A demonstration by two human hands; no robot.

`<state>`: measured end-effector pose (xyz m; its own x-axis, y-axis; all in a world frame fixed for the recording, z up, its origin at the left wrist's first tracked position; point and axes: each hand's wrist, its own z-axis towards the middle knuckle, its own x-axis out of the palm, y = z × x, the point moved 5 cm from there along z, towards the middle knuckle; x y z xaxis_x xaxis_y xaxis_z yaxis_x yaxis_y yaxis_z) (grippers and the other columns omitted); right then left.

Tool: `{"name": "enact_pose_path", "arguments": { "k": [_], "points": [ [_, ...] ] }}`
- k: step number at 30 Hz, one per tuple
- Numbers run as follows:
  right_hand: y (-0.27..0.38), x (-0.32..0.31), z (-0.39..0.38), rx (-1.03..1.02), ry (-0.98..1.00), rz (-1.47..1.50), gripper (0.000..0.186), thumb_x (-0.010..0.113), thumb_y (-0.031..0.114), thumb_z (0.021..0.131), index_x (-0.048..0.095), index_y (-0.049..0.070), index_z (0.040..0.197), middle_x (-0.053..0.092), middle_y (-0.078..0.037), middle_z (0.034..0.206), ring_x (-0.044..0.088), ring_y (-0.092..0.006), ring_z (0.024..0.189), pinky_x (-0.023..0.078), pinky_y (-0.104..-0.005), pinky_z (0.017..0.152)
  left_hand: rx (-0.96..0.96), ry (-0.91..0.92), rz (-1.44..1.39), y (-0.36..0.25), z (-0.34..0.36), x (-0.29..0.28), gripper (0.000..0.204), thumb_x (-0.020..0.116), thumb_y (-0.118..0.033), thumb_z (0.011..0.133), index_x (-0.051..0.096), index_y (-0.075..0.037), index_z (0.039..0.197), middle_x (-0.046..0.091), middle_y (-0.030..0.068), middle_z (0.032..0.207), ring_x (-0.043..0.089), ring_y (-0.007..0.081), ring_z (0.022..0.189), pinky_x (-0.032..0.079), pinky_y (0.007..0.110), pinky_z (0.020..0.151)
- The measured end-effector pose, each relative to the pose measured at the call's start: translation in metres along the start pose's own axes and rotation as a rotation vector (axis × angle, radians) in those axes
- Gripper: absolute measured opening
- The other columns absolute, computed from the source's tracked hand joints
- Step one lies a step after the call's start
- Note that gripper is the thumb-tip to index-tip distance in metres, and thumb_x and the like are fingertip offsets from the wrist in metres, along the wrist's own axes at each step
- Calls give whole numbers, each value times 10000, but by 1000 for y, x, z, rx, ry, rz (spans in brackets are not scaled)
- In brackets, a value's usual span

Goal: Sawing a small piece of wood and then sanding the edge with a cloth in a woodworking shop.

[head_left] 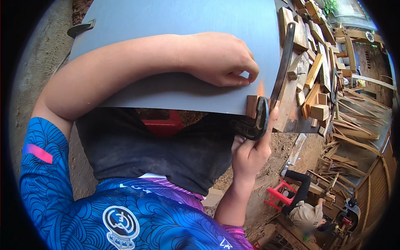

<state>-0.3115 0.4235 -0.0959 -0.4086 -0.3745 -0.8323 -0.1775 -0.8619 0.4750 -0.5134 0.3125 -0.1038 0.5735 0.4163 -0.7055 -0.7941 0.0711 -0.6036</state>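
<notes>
My left forearm stretches across the smooth grey tabletop. At its end my left hand (221,60) is curled, thumb and fingers pinched near an orange smear; whatever they hold, if anything, is not visible. By the table's near right corner, my right hand (252,156) closes around a tool with a black looped handle (261,118) and a long, narrow dark bar (286,54), its exact kind unclear. Its index finger lies straight alongside the bar, which points away over the table's right side. A small brown wood block (251,106) is beside the handle at the table edge.
Several wood offcuts (314,68) crowd the right side of the grey tabletop (187,16). A metal tab (81,28) juts out at left. Red plastic (162,123) shows below the near edge. Lower right, another person (306,214) is beside a red stool (280,195).
</notes>
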Motion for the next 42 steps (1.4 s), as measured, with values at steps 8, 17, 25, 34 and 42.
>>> {"name": "enact_pose_path", "arguments": {
  "k": [8,17,25,34,42],
  "points": [
    [-11,-21,-74,53,61,40,611,512,-27,997,345,-29,1585,718,-303,1054,764,-382,861,577,-332,746,55,-68,51,-5,7,0,128,685,-170,923,694,-67,999,715,136,924,690,364,893,543,479,783],
    [17,-23,8,76,235,-91,550,492,31,1041,382,15,1579,736,-255,1053,748,-213,924,539,-304,758,65,-84,19,0,-5,-3,133,682,-172,922,702,-60,992,718,138,931,689,365,903,545,476,788],
    [-1,-50,-41,370,216,264,552,436,17,1061,343,19,1606,722,-173,1132,658,-138,952,511,-267,770,76,-49,24,-2,14,4,161,663,-189,926,705,-43,978,716,152,933,694,363,918,551,472,816],
    [10,-54,-28,114,340,-143,572,418,-22,1028,332,-18,1593,723,-223,870,723,-226,740,509,-301,645,39,-21,23,0,-2,-4,144,648,-176,925,711,-52,965,717,150,933,690,348,967,547,465,851],
    [-1,-25,-1,99,228,-31,676,435,-68,949,324,22,1611,721,-291,959,765,-311,781,561,-357,682,86,-72,38,1,1,0,141,660,-166,917,712,-49,977,717,153,941,694,357,941,553,465,838]
  ]
}}
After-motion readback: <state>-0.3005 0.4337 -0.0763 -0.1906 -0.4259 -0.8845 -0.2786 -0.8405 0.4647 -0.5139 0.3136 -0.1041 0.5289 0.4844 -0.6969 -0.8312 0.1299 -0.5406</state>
